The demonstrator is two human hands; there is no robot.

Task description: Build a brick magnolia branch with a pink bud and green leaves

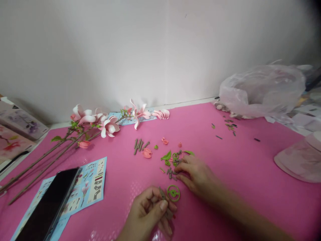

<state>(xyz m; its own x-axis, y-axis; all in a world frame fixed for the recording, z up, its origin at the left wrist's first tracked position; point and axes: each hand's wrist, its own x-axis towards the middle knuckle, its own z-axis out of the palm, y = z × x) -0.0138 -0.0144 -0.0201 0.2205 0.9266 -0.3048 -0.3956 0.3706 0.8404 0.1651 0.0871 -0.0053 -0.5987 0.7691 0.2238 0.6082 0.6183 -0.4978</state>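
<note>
The left hand [150,211] covers part of a grey-brown piece [162,193], leaving its full shape unclear. The right hand [194,174] is blurred, and whether its fingertips grip anything cannot be told. A dark phone [50,201], cut off by the bottom edge, hides much of the printed sheet [97,184], whose print is too small to read. The right edge crops a translucent tub [301,157]; its contents are indistinct.

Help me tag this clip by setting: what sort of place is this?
Probably a hobby or craft table, at home or in a small workshop; I can't tell which. The pink tabletop holds small loose pieces, an illustrated sheet and artificial-looking flowers.
</note>
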